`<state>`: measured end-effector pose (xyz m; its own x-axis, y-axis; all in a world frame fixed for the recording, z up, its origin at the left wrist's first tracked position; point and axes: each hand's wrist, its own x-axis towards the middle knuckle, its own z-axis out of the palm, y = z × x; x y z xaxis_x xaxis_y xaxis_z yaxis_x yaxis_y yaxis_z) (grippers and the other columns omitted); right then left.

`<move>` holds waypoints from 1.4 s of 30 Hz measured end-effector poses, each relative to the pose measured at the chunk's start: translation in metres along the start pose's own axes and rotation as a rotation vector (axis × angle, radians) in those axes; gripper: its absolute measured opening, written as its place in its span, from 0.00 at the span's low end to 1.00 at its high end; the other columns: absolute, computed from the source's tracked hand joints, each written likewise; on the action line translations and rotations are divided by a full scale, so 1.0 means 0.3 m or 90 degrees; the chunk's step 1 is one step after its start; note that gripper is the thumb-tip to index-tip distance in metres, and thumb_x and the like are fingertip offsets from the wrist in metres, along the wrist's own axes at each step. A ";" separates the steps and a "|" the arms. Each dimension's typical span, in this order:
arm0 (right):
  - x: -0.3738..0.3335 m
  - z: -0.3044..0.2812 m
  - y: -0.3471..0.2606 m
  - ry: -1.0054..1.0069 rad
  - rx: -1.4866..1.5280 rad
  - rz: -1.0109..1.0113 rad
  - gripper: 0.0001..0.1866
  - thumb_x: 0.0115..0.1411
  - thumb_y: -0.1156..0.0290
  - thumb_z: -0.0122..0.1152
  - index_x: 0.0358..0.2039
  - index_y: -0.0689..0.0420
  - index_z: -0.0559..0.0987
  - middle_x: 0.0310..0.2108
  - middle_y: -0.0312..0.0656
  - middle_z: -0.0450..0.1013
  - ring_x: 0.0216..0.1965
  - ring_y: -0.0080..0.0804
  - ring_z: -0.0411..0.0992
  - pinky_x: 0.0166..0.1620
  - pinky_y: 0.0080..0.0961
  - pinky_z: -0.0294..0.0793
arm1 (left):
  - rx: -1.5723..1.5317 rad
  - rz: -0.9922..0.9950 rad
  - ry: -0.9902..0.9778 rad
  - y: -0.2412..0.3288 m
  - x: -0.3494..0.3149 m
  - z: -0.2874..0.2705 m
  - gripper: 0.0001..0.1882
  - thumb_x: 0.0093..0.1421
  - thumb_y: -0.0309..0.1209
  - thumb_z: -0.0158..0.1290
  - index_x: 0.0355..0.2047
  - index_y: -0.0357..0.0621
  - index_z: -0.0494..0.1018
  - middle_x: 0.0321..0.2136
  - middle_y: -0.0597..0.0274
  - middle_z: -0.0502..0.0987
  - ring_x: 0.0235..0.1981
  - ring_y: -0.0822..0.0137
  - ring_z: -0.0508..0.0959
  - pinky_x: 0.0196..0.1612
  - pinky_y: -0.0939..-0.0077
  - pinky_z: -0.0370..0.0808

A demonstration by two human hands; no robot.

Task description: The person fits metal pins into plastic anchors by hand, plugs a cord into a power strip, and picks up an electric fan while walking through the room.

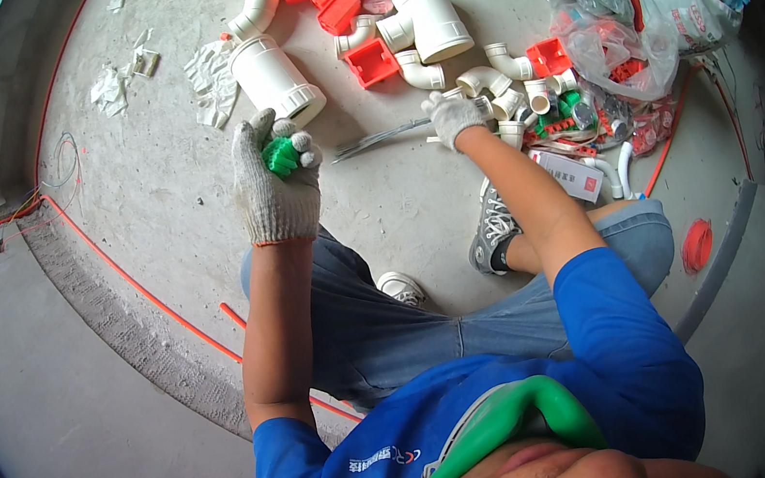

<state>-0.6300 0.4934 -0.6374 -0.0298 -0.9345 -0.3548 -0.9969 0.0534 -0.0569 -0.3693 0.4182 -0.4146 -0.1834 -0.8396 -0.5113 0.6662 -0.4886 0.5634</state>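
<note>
My left hand (276, 190), in a whitish knit glove, is raised over the floor with its fingers curled round small green plastic pieces (281, 156). Their exact kind is too small to tell. My right hand (458, 119), gloved the same way, reaches down at the left edge of a heap of small fittings. Its fingertips are mostly hidden, so whether it grips anything does not show. Beside it lies a bundle of thin grey rods (378, 140). White pipe elbows (484, 81) lie just beyond that hand.
Farther off are a large white pipe tee (432, 17), a wide white pipe fitting (275, 80) and red junction boxes (372, 62). Plastic bags (629, 48) crowd the right. A white box (566, 176) lies near my shoe (493, 231). Orange conduit (146, 294) runs along the left.
</note>
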 end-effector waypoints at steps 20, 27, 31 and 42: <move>-0.343 -0.903 -0.135 -0.047 0.158 -0.017 0.17 0.59 0.57 0.55 0.45 0.50 0.78 0.39 0.51 0.77 0.42 0.49 0.76 0.47 0.45 0.72 | 0.455 -0.230 -0.406 -0.130 -0.091 0.124 0.29 0.63 0.51 0.52 0.54 0.40 0.68 0.23 0.64 0.72 0.22 0.72 0.75 0.24 0.77 0.73; -0.379 -0.886 -0.190 0.131 0.171 -0.137 0.22 0.54 0.62 0.62 0.50 0.50 0.75 0.45 0.47 0.73 0.47 0.50 0.72 0.48 0.44 0.71 | 0.310 -0.213 -0.203 -0.109 -0.041 0.060 0.13 0.64 0.41 0.48 0.35 0.44 0.73 0.24 0.62 0.74 0.20 0.68 0.76 0.22 0.76 0.71; -0.342 -0.891 -0.147 0.270 0.248 -0.195 0.23 0.51 0.64 0.66 0.49 0.50 0.75 0.46 0.47 0.71 0.47 0.50 0.71 0.50 0.43 0.70 | 0.203 -0.160 -0.166 -0.077 -0.029 0.030 0.12 0.64 0.41 0.48 0.37 0.45 0.73 0.25 0.63 0.74 0.21 0.69 0.76 0.23 0.76 0.72; -0.291 -0.784 -0.177 0.217 0.181 -0.257 0.17 0.55 0.60 0.64 0.43 0.53 0.78 0.40 0.48 0.74 0.43 0.49 0.73 0.49 0.43 0.69 | 0.212 -0.227 -0.170 -0.058 -0.045 0.000 0.12 0.64 0.43 0.51 0.36 0.48 0.72 0.26 0.66 0.74 0.23 0.71 0.77 0.23 0.78 0.71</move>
<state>-0.5913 0.4893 -0.3838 0.2783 -0.9584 0.0634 -0.8772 -0.2805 -0.3896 -0.3784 0.4382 -0.4175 -0.5615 -0.6183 -0.5499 0.2731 -0.7658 0.5822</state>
